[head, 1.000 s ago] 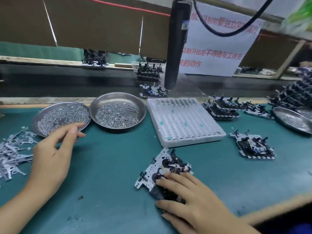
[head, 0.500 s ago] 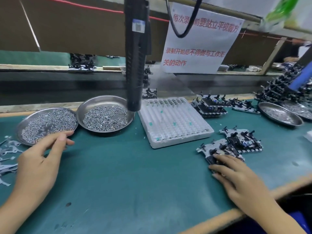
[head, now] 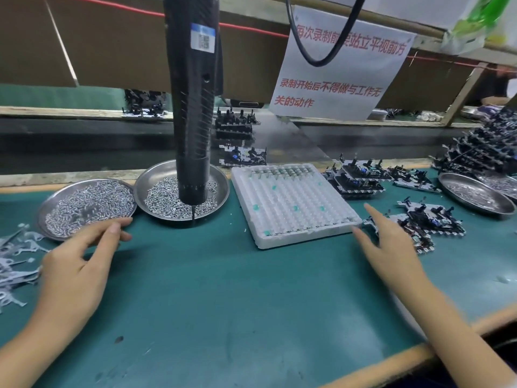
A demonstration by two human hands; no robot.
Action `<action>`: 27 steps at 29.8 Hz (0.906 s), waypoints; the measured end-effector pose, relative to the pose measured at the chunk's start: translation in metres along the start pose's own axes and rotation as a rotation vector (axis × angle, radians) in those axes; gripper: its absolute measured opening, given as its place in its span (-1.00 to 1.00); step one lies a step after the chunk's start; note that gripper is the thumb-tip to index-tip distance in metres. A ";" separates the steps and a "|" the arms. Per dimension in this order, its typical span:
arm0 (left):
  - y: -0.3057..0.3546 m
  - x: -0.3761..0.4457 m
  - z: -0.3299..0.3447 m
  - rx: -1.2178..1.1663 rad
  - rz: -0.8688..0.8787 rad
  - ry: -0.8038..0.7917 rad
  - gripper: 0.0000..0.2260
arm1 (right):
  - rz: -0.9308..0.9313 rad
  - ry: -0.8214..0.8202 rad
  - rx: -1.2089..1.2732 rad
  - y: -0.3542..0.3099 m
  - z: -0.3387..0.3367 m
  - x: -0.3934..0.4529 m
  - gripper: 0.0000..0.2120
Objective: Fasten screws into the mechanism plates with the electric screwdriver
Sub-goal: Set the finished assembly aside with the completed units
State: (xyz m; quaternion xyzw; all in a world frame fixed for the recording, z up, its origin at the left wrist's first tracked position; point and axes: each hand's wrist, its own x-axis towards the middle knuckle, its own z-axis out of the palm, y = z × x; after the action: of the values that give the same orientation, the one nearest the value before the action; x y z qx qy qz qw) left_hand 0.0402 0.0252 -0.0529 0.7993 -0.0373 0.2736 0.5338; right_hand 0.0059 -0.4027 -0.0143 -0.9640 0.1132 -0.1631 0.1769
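Note:
The black electric screwdriver (head: 193,107) hangs upright from above, its tip over the near rim of a steel dish of screws (head: 179,197). A second dish of screws (head: 84,205) stands to its left. My left hand (head: 75,264) hovers by that dish's near edge, fingers loosely extended and holding nothing. My right hand (head: 389,247) is open, fingers straight, just left of two mechanism plates (head: 425,222) lying on the green mat. It holds nothing. More mechanism plates (head: 358,177) are stacked behind the white tray.
A white foam tray (head: 293,205) lies mid-table. Thin metal stampings (head: 16,259) are heaped at the left edge. Another steel dish (head: 475,196) and a tall pile of assemblies (head: 486,147) stand at the right. A paper notice (head: 338,68) hangs behind, over a conveyor.
My right hand slid a mechanism plate rightward beside another plate, let go and now lifts away to its left. The left hand stayed near the left dish. The view shifted.

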 end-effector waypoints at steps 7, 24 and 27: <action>0.013 -0.005 -0.001 0.046 0.016 -0.015 -0.78 | 0.117 0.021 0.224 -0.037 0.027 0.024 -0.52; 0.083 0.085 0.065 0.407 0.294 -0.261 -0.81 | -0.584 0.121 0.051 -0.186 0.079 0.001 -0.66; 0.083 0.120 0.097 0.585 0.293 -0.360 -0.73 | -0.586 0.116 -0.025 -0.190 0.089 0.003 -0.65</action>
State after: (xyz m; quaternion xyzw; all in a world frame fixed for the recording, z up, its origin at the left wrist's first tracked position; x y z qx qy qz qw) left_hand 0.1515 -0.0672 0.0466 0.9396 -0.1646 0.2011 0.2228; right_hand 0.0703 -0.2035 -0.0207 -0.9468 -0.1580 -0.2607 0.1034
